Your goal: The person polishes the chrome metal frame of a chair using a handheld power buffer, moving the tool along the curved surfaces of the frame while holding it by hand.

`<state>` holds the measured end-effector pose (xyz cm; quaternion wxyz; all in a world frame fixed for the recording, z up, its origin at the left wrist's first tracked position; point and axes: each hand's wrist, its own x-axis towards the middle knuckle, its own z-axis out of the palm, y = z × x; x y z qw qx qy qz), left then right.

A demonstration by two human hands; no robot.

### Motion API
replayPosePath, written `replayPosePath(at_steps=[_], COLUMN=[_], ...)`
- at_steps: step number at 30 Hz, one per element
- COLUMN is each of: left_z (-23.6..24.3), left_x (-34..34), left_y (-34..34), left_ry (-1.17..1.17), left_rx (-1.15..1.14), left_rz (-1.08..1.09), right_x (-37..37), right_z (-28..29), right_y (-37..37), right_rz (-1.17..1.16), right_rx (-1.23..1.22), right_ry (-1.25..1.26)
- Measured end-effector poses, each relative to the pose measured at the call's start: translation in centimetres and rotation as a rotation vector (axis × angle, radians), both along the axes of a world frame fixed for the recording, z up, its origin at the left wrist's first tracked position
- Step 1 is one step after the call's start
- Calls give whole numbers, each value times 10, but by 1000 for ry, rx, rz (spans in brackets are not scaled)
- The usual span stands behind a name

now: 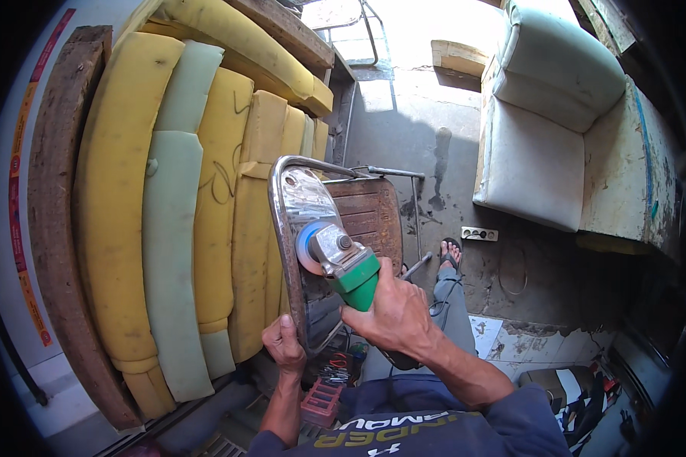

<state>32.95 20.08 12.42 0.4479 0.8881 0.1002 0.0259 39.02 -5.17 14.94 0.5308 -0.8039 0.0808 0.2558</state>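
Note:
My right hand (399,314) is wrapped round the green body of an angle grinder (357,283). Its pale blue-rimmed disc (306,247) lies against the backrest panel (306,195) of a metal chair. Whether the disc spins I cannot tell. The panel is shiny at the top and darker with brown patches lower down. A bent chrome tube frames it. My left hand (284,347) is closed round the lower corner of that frame, thumb up. Beyond the backrest is the chair's rusty brown ribbed seat (367,217), with thin metal legs to its right.
Yellow and pale green foam cushions (171,228) stand stacked on the left beside a wooden beam (65,213). A worn white armchair (537,164) is at the right. A power strip (479,234) lies near my sandalled foot (450,254). A red tray (322,404) sits below my hands.

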Motion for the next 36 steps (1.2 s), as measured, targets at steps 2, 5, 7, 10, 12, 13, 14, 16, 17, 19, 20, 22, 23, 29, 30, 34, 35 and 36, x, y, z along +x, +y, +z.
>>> replayPosePath(at_steps=[2,5,7,10,12,13,14,16,17,19,20,22,23,29,30,34,35,36], left_z=[1,5,9,10,9,9,9,11,10,8,8,7,7,12,13,9,10,9], left_x=[0,2,3,6,3,1,3,9,6,2,4,4,3,5,7,9,9,5], left_y=[0,-2,-8,-9,-6,-5,-5,-8,-8,-4,-4,-4,-4,-4,-8,6,7,7], left_ry=[0,0,14,10,18,29,29,23,14,-13,-13,9,26,39,33,20,11,17], left_rx=[4,-2,-5,-11,32,53,61,73,52,18,17,7,3,30,26,34,28,18], left_rz=[0,1,-9,0,-18,-27,-29,-30,-22,-7,-3,-2,2,-24,-21,-34,-35,-33], right_x=[5,13,15,22,21,23,26,32,34,39,41,41,43,21,14,0,-4,-11], right_z=[-7,-2,-1,-6,-10,-9,-6,-6,-10,-10,-5,-5,-7,-19,-18,-43,-41,-39], right_y=[-1,-6,-6,-8,-7,-7,-7,-8,-7,-6,-7,-8,-7,0,1,10,12,15], right_rz=[-16,29,34,21,22,31,40,52,54,64,71,71,65,-18,-38,-102,-116,-127], right_rx=[-26,25,2,11,35,34,33,6,-18,-14,9,2,-25,16,40,-78,-45,-15], right_ry=[10,-14,17,-9,-61,-54,-47,-37,-32,-42,-54,-35,-17,2,0,109,84,74])
